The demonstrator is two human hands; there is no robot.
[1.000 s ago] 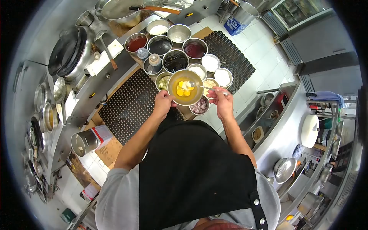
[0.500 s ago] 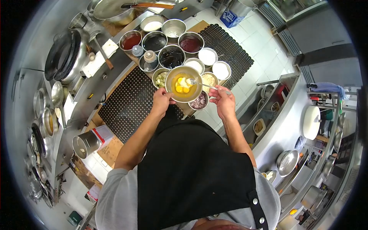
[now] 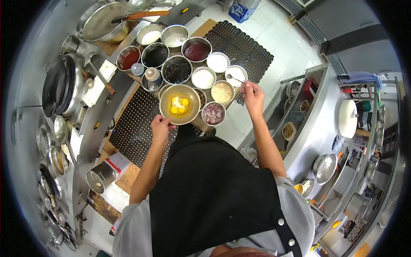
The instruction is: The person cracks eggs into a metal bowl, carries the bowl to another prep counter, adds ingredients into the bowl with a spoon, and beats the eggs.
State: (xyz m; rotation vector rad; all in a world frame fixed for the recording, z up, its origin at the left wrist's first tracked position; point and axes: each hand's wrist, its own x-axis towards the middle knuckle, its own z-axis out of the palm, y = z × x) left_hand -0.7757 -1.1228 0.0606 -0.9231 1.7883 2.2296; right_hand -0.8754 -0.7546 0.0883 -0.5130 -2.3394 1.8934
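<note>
The left hand [image 3: 160, 128] has a closed grip on the rim of the bowl of eggs [image 3: 180, 104], held over the tubs. The right hand [image 3: 252, 95] pinches a spoon [image 3: 234, 79] above a tub of white powder [image 3: 236, 75] — a one-sided hold could tip the bowl and spill yolk.

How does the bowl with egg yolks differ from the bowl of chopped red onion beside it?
The egg bowl is larger and held by the left hand; the onion bowl is smaller and stands untouched. The egg bowl holds yellow yolks, the onion bowl purple pieces. Both are round metal bowls.
</note>
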